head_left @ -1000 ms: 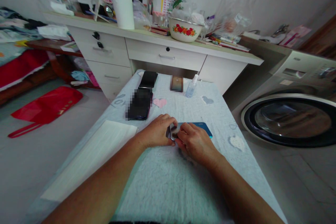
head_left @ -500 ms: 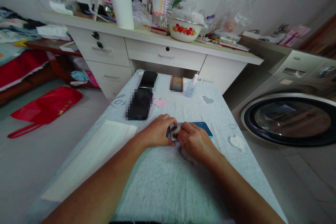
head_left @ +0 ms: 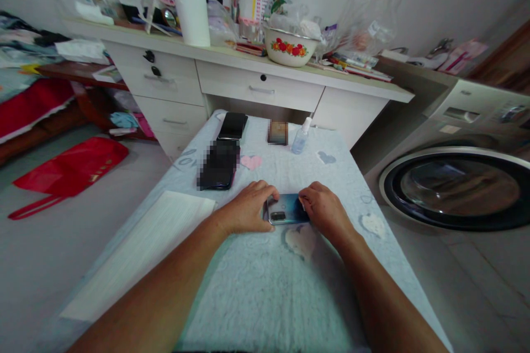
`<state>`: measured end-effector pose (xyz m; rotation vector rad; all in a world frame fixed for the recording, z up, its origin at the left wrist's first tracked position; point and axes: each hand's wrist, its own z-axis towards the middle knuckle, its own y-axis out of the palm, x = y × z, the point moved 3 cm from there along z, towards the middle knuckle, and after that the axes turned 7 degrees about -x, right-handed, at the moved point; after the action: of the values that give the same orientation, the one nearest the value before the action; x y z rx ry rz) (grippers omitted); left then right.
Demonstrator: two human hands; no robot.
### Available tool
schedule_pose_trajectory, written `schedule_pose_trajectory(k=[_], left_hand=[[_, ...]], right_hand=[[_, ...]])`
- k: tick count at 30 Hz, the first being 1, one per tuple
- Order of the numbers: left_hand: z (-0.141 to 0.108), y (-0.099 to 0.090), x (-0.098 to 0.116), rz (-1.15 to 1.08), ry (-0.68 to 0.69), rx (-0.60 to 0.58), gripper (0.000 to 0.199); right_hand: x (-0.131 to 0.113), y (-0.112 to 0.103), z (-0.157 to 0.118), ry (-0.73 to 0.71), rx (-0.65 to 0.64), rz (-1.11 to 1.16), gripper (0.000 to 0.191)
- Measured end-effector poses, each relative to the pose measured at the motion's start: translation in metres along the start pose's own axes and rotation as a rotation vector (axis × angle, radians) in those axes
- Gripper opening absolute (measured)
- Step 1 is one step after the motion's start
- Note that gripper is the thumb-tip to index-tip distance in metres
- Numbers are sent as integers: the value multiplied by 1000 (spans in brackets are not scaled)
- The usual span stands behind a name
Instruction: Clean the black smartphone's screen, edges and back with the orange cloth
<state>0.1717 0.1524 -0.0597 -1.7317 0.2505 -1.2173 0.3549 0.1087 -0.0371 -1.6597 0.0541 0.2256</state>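
Observation:
A blue and silver smartphone (head_left: 289, 209) lies back side up on the cloth-covered table, its camera block at the left end. My left hand (head_left: 250, 207) grips that left end between thumb and fingers. Over the right part of the phone, my right hand (head_left: 325, 207) is closed in a pinch. A bit of something pale shows at its fingertips, too small to name. The phone's right end is hidden under that hand.
Two dark phones, one nearer (head_left: 221, 165) and one farther (head_left: 233, 126), lie at the table's left. A spray bottle (head_left: 301, 138) and a small brown item (head_left: 277, 132) stand at the back. A pale folded cloth (head_left: 141, 253) lies left, a washing machine (head_left: 455, 138) right.
My right hand has slid right along the phone's back, from near the camera block to the right part, uncovering the middle. My left hand keeps its grip.

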Motion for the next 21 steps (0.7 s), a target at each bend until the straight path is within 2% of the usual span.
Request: schedule_pose_trajectory(k=[5, 13, 18, 21], left_hand=[[0, -1, 1, 10, 4, -14, 50], [0, 1, 0, 23, -10, -4, 53], [0, 4, -1, -6, -14, 38, 64], [-1, 5, -2, -21, -22, 39, 68]], right_hand=[[1, 3, 3, 78, 5, -52, 21], [-20, 14, 10, 12, 59, -11, 18], [-29, 17, 12, -87, 40, 22, 20], [-26, 16, 12, -88, 21, 15, 20]])
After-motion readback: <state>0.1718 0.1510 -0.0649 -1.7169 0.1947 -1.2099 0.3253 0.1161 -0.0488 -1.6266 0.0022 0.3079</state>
